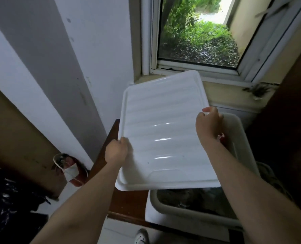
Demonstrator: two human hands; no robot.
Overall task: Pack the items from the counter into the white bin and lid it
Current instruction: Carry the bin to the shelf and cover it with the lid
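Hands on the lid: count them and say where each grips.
2. The left hand grips the lid at its left edge; the right hand grips its right edge, above the white bin.

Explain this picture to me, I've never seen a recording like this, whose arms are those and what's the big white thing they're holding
There is no machine here. The one picture comes from a camera worn on a person's head, looking forward and down, so the two bare arms reaching in from the bottom are that person's own.

The big white thing is a ribbed plastic lid. The left hand grips its left edge and the right hand grips its right edge, holding it tilted in the air. It is not on anything yet.

Below it, to the right, sits the white bin on a dark wooden counter. The bin is open and holds some dark items that are too shadowed to name. Behind is a window looking out on greenery.
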